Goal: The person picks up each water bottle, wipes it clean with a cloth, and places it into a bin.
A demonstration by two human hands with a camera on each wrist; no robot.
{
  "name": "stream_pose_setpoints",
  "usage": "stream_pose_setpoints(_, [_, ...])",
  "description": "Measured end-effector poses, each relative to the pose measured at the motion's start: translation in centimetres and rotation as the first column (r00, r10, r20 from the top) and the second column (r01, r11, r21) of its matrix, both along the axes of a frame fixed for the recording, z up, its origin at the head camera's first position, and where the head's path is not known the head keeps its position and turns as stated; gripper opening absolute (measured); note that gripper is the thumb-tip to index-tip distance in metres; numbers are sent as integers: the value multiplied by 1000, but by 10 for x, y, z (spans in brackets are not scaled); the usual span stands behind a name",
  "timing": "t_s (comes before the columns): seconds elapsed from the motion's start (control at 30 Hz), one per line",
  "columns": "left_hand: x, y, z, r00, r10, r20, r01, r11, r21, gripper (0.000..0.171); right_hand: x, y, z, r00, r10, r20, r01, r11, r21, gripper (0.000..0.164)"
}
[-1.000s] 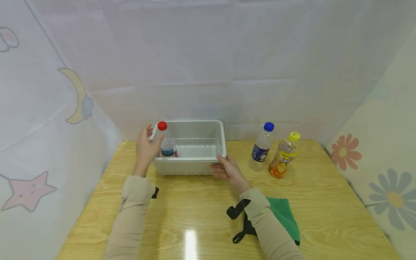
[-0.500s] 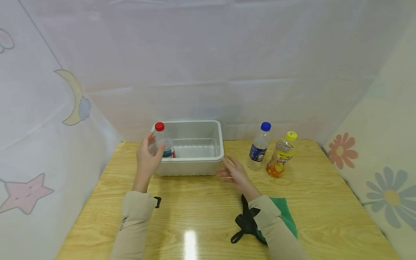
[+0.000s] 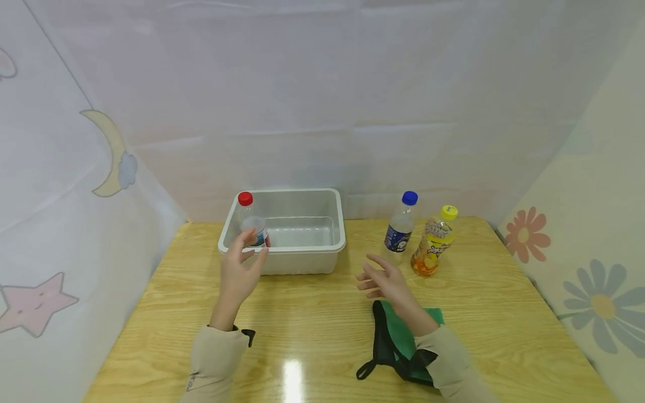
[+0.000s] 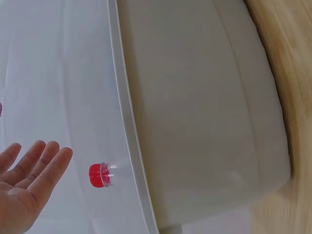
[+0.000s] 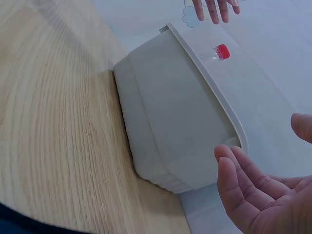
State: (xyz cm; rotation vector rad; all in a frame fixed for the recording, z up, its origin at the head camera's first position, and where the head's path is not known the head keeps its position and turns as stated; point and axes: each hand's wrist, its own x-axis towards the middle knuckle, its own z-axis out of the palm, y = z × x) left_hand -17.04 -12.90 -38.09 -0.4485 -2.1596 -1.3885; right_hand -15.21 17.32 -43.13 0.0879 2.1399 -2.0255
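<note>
The left hand [image 3: 241, 274] lies at the tub's seven o'clock, its grip spread, thumb apart from the fingers. A red-capped bottle [image 3: 254, 223] stands in the tub [image 3: 302, 263], toward its nine o'clock end; the tub sits at the far edge of the tabletop [image 3: 312, 319]. At the tub's four o'clock is the right hand [image 3: 387, 282], its grip also spread, fingers loosely bent. A blue-capped bottle [image 3: 398, 238] stands upright at that hand's twelve o'clock, a green cloth [image 3: 395, 324] with black trim lies at six, and a yellow-capped bottle [image 3: 432, 246] stands at one to two.

Hands [image 3: 242, 274] [image 3: 389, 282] farther from the bin [image 3: 304, 263]
</note>
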Motion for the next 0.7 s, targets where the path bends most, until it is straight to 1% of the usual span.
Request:
stream_pose_setpoints(0.13, [18,7,9,998,-32,-63,30,999,-29,38,9,8,-1,1000,20,-25,-18,999,43,54])
stream_pose_setpoints(0.2, [24,9,11,996,-51,-77,48,998,-40,37,13,13,-2,998,40,-46,-36,996,84,53])
stream_pose_setpoints(0.33, [29,11,8,994,-68,-87,64,997,-47,36,21,23,-2,993,91,-78,-77,984,160,51])
stream_pose_setpoints(0.43, [30,12,7,992,-72,-101,69,997,-39,35,27,32,0,981,159,-112,-131,965,227,50])
stream_pose_setpoints(0.5, [31,13,5,991,-76,-112,72,997,-35,36,30,40,0,964,218,-153,-164,938,304,50])
stream_pose_setpoints(0.53, [31,14,4,991,-77,-113,73,997,-33,36,31,44,-1,952,251,-176,-176,918,356,50])
stream_pose_setpoints(0.6, [32,14,2,990,-79,-116,76,997,-35,37,34,52,-5,919,325,-221,-194,864,465,53])
stream_pose_setpoints(0.7, [33,15,-1,989,-86,-118,81,996,-48,37,36,63,-12,861,432,-267,-195,767,611,60])
